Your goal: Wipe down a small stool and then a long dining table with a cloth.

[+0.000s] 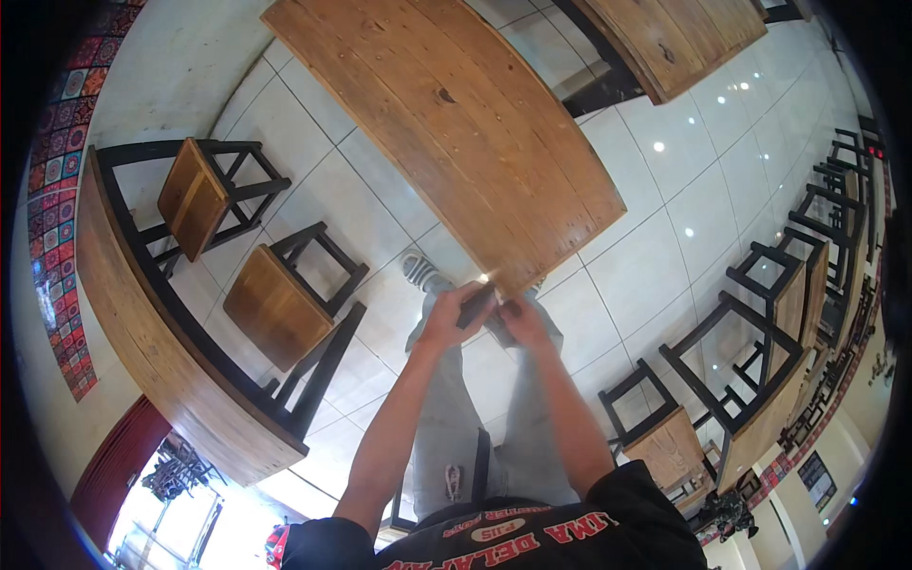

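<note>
My left hand point(457, 313) grips a dark, flat object point(476, 305), perhaps a phone or wallet, just off the near corner of a wooden plank table point(456, 135). Beside it, my right hand point(522, 319) has its fingers closed around something small and dark point(510, 308), too small to identify. A pale, thin piece shows between the two hands, close to the table corner. Both hands are in front of my knees, over grey trousers.
Wooden stools with black frames point(279, 306) stand at the left beside a long wooden counter point(164, 342). A second plank table point(670, 43) is at the upper right. More stools point(666, 445) and tables line the right side. The floor is white tile point(641, 235).
</note>
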Demonstrator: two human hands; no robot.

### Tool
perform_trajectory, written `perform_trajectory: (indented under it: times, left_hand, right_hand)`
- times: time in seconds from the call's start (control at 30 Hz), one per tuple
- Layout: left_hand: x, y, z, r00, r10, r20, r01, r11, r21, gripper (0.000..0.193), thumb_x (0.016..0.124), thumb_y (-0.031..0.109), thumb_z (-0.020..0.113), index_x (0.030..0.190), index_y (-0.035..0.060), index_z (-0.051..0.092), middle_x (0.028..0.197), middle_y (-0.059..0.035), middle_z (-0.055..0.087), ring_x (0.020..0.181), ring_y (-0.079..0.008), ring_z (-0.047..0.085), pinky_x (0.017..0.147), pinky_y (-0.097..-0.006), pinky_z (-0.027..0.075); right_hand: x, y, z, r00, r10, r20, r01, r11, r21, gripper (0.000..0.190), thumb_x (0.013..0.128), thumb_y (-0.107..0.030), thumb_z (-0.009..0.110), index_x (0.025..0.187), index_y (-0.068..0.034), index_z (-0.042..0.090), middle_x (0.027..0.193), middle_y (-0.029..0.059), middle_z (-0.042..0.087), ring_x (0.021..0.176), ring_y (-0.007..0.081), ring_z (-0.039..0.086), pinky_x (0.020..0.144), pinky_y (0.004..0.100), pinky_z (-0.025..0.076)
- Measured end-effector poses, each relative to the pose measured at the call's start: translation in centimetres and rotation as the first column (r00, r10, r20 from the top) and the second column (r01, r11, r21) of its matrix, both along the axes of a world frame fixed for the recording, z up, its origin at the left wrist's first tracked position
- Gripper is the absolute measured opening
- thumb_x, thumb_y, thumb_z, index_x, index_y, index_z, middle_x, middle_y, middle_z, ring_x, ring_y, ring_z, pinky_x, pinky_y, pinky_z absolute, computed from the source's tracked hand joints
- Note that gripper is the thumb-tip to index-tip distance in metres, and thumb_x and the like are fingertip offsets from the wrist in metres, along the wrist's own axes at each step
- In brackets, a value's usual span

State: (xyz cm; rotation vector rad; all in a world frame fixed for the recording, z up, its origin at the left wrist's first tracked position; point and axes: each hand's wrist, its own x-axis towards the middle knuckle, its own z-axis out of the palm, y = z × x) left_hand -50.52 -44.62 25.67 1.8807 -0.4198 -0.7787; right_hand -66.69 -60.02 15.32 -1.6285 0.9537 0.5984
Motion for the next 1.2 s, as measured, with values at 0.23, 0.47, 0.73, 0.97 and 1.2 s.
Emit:
perform_trajectory:
  times: [0.23,0.47,0.73,0.97,1.2]
  left_hand:
    - [-3.1,-4.5,-0.6,0.975,-0.114,-0.189,0.142,0.98,0.14,0.027,0.099,0.024,0.077,0.108,-0.0017,0.076,0.079,-0.0148,0.072,0.069,-0.0174,0.063,0.068,-0.0355,0.051]
    - [-4.4,0.8,-4.6,0.998,0.059,-0.008,-0.054,0.954,0.295,0.031,0.094,0.034,0.078,0.098,0.0036,0.075,0.071,-0.0178,0.068,0.063,-0.0351,0.064,0.064,-0.0431,0.051]
    - [-0.7,0.8,-3.9,0.985,0.171,0.029,-0.172,0.947,0.27,0.029,0.094,0.033,0.078,0.107,0.0073,0.075,0.071,-0.0134,0.069,0.061,-0.0321,0.062,0.064,-0.0405,0.051]
    - [-1.6,1.4,-5.3,0.989,-0.138,0.056,0.106,0.917,0.385,0.036,0.092,0.034,0.076,0.118,0.01,0.074,0.089,-0.0165,0.077,0.079,-0.0401,0.071,0.078,-0.048,0.059]
    - [4.2,5.0,-4.8,0.95,0.303,0.081,-0.313,0.913,0.262,0.027,0.098,0.032,0.074,0.103,0.0053,0.069,0.076,-0.017,0.071,0.066,-0.0388,0.066,0.068,-0.0446,0.054]
  right_hand:
    - [-2.8,-7.7,0.0,0.994,0.096,-0.058,-0.101,0.992,-0.078,0.05,0.099,-0.034,0.07,0.141,-0.007,0.067,0.135,0.0237,0.073,0.13,0.0403,0.068,0.111,0.045,0.054]
    - [-2.7,-10.1,0.9,0.985,0.17,-0.005,-0.17,0.984,-0.051,0.048,0.099,-0.035,0.07,0.138,-0.007,0.068,0.134,0.024,0.073,0.13,0.0411,0.068,0.112,0.0449,0.053]
    - [-2.1,-9.1,0.6,0.98,0.197,-0.043,-0.198,0.98,-0.032,0.049,0.098,-0.035,0.07,0.139,-0.008,0.068,0.136,0.024,0.072,0.132,0.0419,0.066,0.112,0.045,0.052]
    - [-1.9,-6.7,1.1,0.963,0.251,-0.101,-0.25,0.968,0.021,0.049,0.096,-0.033,0.071,0.138,-0.007,0.068,0.134,0.0221,0.074,0.131,0.0401,0.067,0.112,0.0442,0.053]
    - [1.4,-2.9,0.4,0.939,0.328,-0.105,-0.332,0.943,-0.023,0.048,0.098,-0.032,0.068,0.138,-0.006,0.07,0.133,0.0238,0.074,0.128,0.0392,0.069,0.109,0.044,0.054]
